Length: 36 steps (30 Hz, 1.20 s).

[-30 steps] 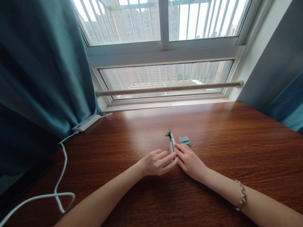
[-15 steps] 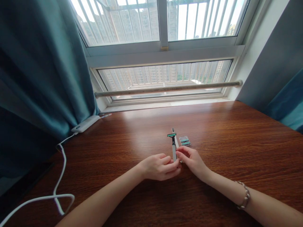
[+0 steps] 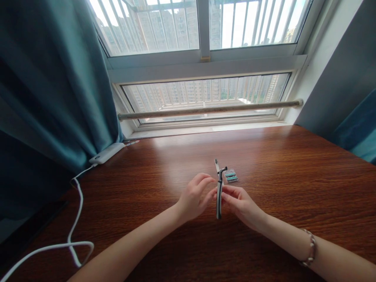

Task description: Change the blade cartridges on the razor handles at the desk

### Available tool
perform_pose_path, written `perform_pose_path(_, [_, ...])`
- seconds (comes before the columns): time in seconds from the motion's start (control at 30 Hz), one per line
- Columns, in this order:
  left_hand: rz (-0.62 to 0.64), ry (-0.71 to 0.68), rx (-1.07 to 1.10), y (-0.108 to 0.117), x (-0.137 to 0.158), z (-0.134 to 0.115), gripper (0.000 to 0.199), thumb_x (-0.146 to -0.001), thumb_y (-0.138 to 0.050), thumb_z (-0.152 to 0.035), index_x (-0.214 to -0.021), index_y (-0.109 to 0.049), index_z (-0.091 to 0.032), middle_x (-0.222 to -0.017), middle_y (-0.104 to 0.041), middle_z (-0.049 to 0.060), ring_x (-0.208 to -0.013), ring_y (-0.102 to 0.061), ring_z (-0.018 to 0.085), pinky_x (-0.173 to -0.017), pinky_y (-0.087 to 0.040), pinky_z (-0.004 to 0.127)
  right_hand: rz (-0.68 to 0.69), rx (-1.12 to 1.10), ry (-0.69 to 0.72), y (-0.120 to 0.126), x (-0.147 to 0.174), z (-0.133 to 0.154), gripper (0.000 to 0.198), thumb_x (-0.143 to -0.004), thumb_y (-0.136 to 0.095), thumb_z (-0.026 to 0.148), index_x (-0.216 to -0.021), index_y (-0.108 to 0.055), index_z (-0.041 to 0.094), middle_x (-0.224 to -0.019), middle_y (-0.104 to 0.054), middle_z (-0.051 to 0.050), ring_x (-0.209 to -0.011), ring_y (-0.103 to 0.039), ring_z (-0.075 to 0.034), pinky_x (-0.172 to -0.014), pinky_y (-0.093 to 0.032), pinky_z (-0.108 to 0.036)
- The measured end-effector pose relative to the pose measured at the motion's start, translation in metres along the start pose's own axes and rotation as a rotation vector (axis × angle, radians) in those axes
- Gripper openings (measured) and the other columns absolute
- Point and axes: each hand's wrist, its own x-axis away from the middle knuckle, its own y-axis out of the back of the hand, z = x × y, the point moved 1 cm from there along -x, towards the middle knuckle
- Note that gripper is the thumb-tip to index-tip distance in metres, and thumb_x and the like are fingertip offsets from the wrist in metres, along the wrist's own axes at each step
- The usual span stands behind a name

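Observation:
A razor with a grey and black handle stands on edge to me, its dark head up and turned to the right. My right hand pinches its handle between thumb and fingers from the right. Just to the left is my left hand, fingers stretched and parted, its thumb tip close to the handle; whether it touches I cannot tell. Behind the razor lies a slim white stick with a dark tip, partly hidden. A small clear case with teal and dark razor cartridges rests beyond my right fingers.
The brown wooden table runs up to the window, where a rail crosses. At left, a white power strip or adapter with a white cable lies by the blue curtain.
The razor has turned from facing me to side-on, its lower handle now in view. My left hand has loosened from around the handle and opened beside it.

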Motion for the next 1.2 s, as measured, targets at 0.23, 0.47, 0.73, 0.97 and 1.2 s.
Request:
perform_pose_path(0.23, [0.248, 0.593, 0.814, -0.009, -0.005, -0.018, 0.034, -0.082, -0.042, -0.04, -0.09, -0.059, -0.011, -0.073, -0.058, 0.004, -0.06, -0.053, 0.011, -0.05, -0.042, 0.021, 0.204, 0.001, -0.049, -0.01, 0.004, -0.004, 0.028, -0.08, -0.053, 0.034, -0.099, -0.063, 0.016, -0.087, -0.063, -0.004, -0.081, -0.057, -0.015, -0.081, -0.042, -0.032])
perform_pose_path(0.47, [-0.063, 0.664, 0.975, -0.003, -0.007, -0.012, 0.027, -0.08, -0.047, -0.04, -0.078, -0.051, -0.014, -0.056, -0.051, -0.002, -0.055, -0.053, 0.011, -0.056, -0.044, 0.024, 0.014, 0.199, 0.018, 0.003, -0.002, 0.005, 0.025, -0.078, -0.054, 0.036, -0.086, -0.066, 0.016, -0.076, -0.064, -0.003, -0.069, -0.058, -0.014, -0.067, -0.046, -0.028])
perform_pose_path(0.73, [0.226, 0.758, 0.985, -0.007, -0.007, -0.014, 0.032, -0.072, -0.056, -0.044, -0.073, -0.05, -0.013, -0.057, -0.046, -0.004, -0.038, -0.031, 0.001, -0.036, -0.02, 0.016, -0.106, -0.08, 0.061, 0.02, -0.012, 0.009, 0.042, -0.068, -0.066, 0.032, -0.107, -0.055, 0.022, -0.103, -0.061, -0.007, -0.089, -0.057, -0.018, -0.079, -0.043, -0.032])
perform_pose_path(0.97, [0.326, 0.783, 0.982, -0.01, -0.006, -0.015, 0.039, -0.078, -0.044, -0.048, -0.074, -0.057, -0.012, -0.045, -0.039, -0.006, -0.037, -0.027, 0.003, -0.037, -0.017, 0.018, -0.002, -0.17, -0.025, 0.019, -0.012, 0.009, 0.042, -0.063, -0.069, 0.028, -0.102, -0.057, 0.024, -0.115, -0.055, -0.006, -0.079, -0.058, -0.015, -0.077, -0.044, -0.032])
perform_pose_path(1.2, [0.359, 0.821, 1.072, -0.008, -0.004, -0.02, 0.039, -0.078, -0.044, -0.048, -0.069, -0.055, -0.012, -0.042, -0.029, -0.007, -0.038, -0.019, 0.004, -0.037, -0.012, 0.02, 0.039, -0.277, -0.056, 0.018, -0.01, 0.002, 0.044, -0.059, -0.073, 0.025, -0.101, -0.059, 0.024, -0.11, -0.058, -0.006, -0.078, -0.059, -0.015, -0.074, -0.044, -0.031])
